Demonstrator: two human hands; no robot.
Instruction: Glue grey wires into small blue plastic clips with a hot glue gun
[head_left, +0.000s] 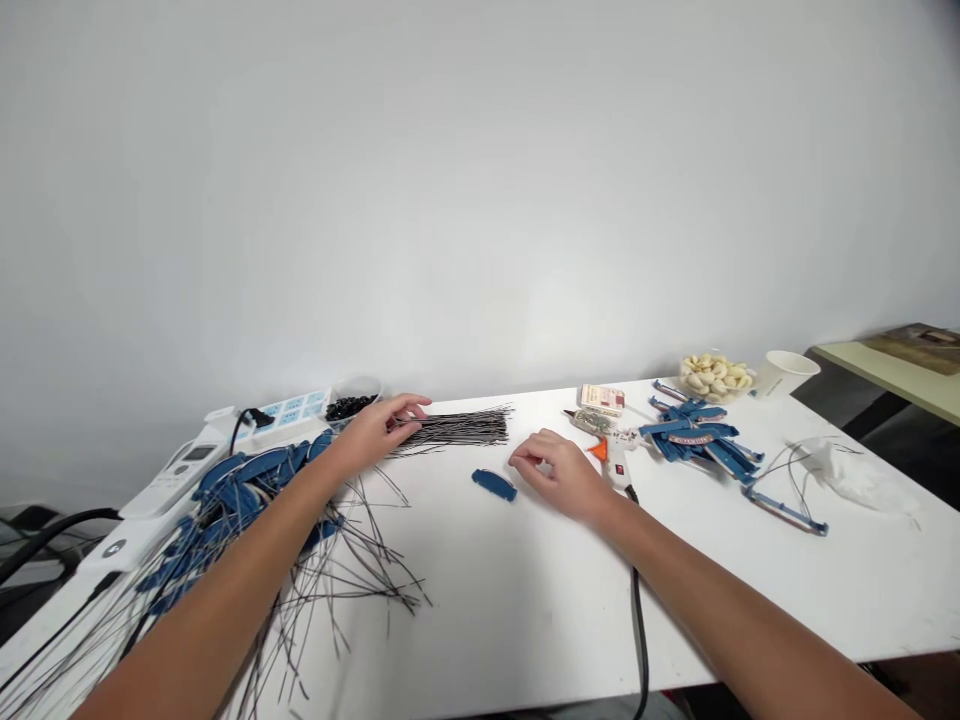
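Observation:
My left hand (382, 428) is at the left end of a row of thin dark wires (469, 426) laid side by side on the white table. Its thumb and forefinger are apart, and its lower fingers touch or hover over the strands; which, I cannot tell. My right hand (559, 472) is closed near the table's middle, thumb and fingertips together; anything between them is too small or hidden to make out. Just left of those fingertips lies a small curved blue fabric piece (493, 485). A hot glue gun (616, 462) with an orange trigger rests beyond my right hand.
Blue pieces with long wires (247, 490) pile up under my left forearm, beside a power strip (296, 410) and a bowl of black bits (349, 405). At right are more blue pieces (694, 435), a bowl of pale curved pieces (716, 378), a paper cup (786, 372) and a plastic bag (855, 478).

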